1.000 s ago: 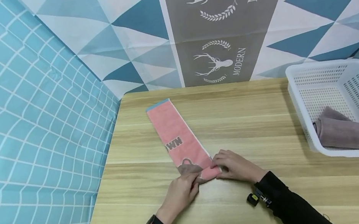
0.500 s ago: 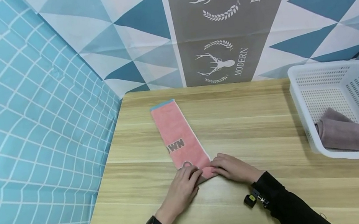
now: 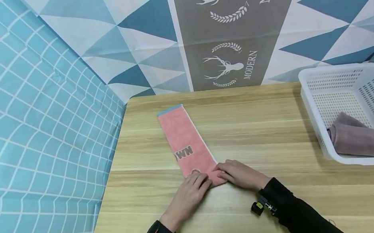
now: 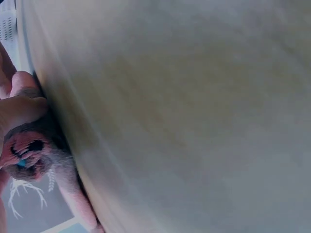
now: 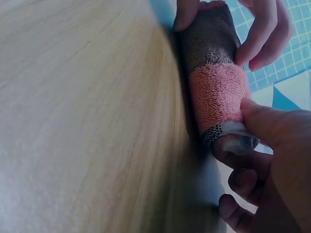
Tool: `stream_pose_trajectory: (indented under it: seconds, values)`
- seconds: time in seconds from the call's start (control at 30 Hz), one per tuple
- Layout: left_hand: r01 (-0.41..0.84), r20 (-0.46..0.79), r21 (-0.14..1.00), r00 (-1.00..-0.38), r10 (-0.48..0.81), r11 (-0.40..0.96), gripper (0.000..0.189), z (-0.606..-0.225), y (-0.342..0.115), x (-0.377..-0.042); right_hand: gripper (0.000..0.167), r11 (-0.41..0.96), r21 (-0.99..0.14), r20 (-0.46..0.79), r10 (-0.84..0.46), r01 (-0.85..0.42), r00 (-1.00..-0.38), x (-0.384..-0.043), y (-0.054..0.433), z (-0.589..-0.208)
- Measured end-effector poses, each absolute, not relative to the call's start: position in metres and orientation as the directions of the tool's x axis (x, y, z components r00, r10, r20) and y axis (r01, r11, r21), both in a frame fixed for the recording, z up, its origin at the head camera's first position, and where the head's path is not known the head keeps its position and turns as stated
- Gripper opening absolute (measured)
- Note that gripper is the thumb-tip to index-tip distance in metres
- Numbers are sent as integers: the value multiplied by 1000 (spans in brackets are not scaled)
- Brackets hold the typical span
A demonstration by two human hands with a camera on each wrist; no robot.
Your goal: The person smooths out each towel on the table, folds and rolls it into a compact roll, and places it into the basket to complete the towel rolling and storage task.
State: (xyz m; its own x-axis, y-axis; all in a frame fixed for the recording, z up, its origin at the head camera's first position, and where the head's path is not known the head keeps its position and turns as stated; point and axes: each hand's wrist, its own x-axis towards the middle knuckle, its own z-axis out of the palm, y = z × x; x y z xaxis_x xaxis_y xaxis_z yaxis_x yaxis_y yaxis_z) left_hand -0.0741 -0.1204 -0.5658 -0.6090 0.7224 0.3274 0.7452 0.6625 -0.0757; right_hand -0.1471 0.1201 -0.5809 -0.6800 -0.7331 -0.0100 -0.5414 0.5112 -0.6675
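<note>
A long folded pink towel (image 3: 184, 133) with grey lettering lies lengthwise on the table, blue-edged at its far end. Its near end is wound into a small roll (image 5: 218, 92), pink and grey-brown in the right wrist view. My left hand (image 3: 189, 194) grips the roll's left part, fingers over the top. My right hand (image 3: 243, 174) pinches the roll's right end, the thumb on top and fingertips at the spiral end. In the left wrist view, the left hand's thumb (image 4: 24, 111) presses the grey-brown cloth beside the roll's open end.
At the right stands a white perforated basket (image 3: 313, 122) holding a rolled grey-brown towel (image 3: 372, 139). The wooden table (image 3: 264, 121) ends at a patterned cloth backdrop behind and a blue checked cloth (image 3: 40, 154) on the left.
Both hands have rolled the pink towel's near end a little farther forward. The printed grey figure is now mostly covered, and the flat part has shifted slightly right.
</note>
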Motion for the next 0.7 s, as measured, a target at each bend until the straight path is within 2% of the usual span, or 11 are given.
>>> stream_pose_trajectory:
  seconds: [0.13,0.27,0.37,0.43,0.57,0.7]
  values:
    - [734,331,-51,-627,705,677,36,-570,-122,-75,22,530,-665,18,-693,-526,-721,-145,118,-582]
    - [725,331,-27,-643,691,688,37,-574,-123,-74,20,519,-607,169,-656,-602,-736,-142,115,-585]
    - [718,334,-5,-655,677,697,37,-575,-124,-73,18,474,-554,287,-663,-684,-692,-139,113,-587]
    - [702,333,32,-678,655,711,35,-575,-124,-72,22,436,-532,324,-687,-726,-651,-137,113,-587]
    - [641,324,166,-753,573,749,37,-575,-126,-74,31,402,-513,315,-734,-758,-602,-136,113,-588]
    - [601,345,266,-790,507,754,37,-573,-128,-77,26,399,-505,307,-746,-766,-591,-141,113,-589]
